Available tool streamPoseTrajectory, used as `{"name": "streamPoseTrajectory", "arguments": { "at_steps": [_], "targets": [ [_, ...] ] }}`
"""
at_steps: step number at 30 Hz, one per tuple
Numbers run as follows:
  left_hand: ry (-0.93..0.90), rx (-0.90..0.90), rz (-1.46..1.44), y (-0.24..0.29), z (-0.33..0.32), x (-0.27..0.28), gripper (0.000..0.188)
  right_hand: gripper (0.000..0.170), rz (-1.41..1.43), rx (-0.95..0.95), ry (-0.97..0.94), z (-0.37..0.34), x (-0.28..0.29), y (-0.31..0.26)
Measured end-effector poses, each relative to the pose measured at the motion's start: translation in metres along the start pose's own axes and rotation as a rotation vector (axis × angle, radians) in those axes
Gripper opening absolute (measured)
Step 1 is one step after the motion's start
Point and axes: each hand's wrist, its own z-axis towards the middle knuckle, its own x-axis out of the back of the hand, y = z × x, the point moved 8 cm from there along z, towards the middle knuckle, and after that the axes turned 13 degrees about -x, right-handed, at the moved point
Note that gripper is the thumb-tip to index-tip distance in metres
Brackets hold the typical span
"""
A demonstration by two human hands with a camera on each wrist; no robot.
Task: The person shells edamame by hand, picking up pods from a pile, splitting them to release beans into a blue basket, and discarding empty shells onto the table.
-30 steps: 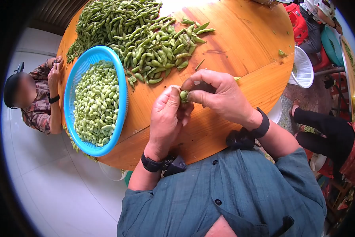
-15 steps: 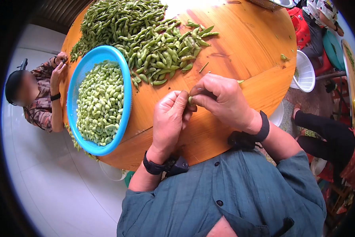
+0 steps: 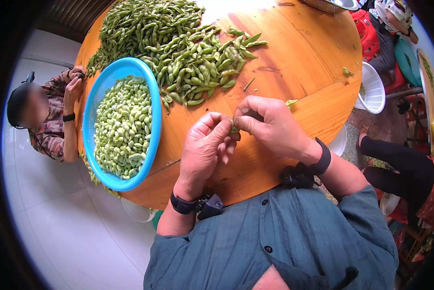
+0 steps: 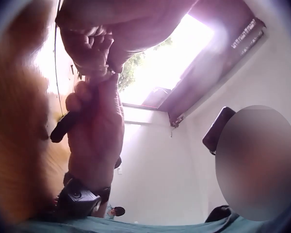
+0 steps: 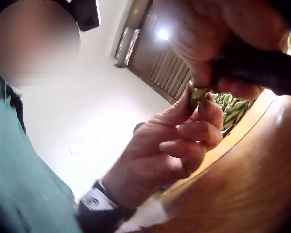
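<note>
A small green soybean pod (image 5: 199,93) sits between the fingertips of both hands, over the near part of the wooden table (image 3: 318,104). My left hand (image 3: 202,145) pinches it with thumb and forefinger; its other fingers curl loosely below. My right hand (image 3: 277,126) meets it from the other side, thumb and forefinger pinching the pod's end. In the head view the fingertips cover most of the pod. To the left of my hands, a blue plastic basket (image 3: 157,121) holds many shelled beans (image 3: 121,128). A large heap of unshelled pods (image 3: 197,67) lies beyond my hands.
Loose bits lie near the right hand, among them a stem piece (image 3: 249,84) and a green scrap (image 3: 291,102). Another person (image 3: 52,116) sits at the table's left edge. A white basket (image 3: 373,87) stands off its right side. A metal colander (image 3: 330,5) is at the far edge.
The pod showed plainly between the fingertips a second ago and is mostly covered now. My left hand's lower fingers have spread a little. The head view has shifted slightly.
</note>
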Motion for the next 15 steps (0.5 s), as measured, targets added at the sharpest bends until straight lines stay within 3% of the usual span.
{"name": "streamPoseTrajectory", "arguments": {
  "at_steps": [6,8,10,12,14,15],
  "targets": [
    [0.009,0.051,0.067,-0.003,-0.002,0.005,0.013,0.011,0.020,0.001,-0.084,0.000,-0.002,0.002],
    [0.119,-0.033,0.091,0.005,0.000,0.017,0.009,0.008,-0.174,0.116,0.045,-0.002,0.008,-0.007],
    [0.160,-0.142,0.399,0.027,-0.001,0.033,0.011,0.009,-0.297,0.140,0.065,-0.002,0.018,-0.004],
    [0.181,-0.396,0.890,0.051,0.005,0.047,0.013,0.010,-0.425,0.161,0.082,-0.004,0.026,-0.001],
    [0.145,-0.625,1.181,0.061,0.010,0.038,0.012,0.013,-0.641,0.189,0.106,-0.007,0.030,-0.002],
    [0.148,-0.626,1.181,0.060,0.013,0.039,0.012,0.014,-0.688,0.146,0.073,-0.008,0.032,0.001]
  ]
}}
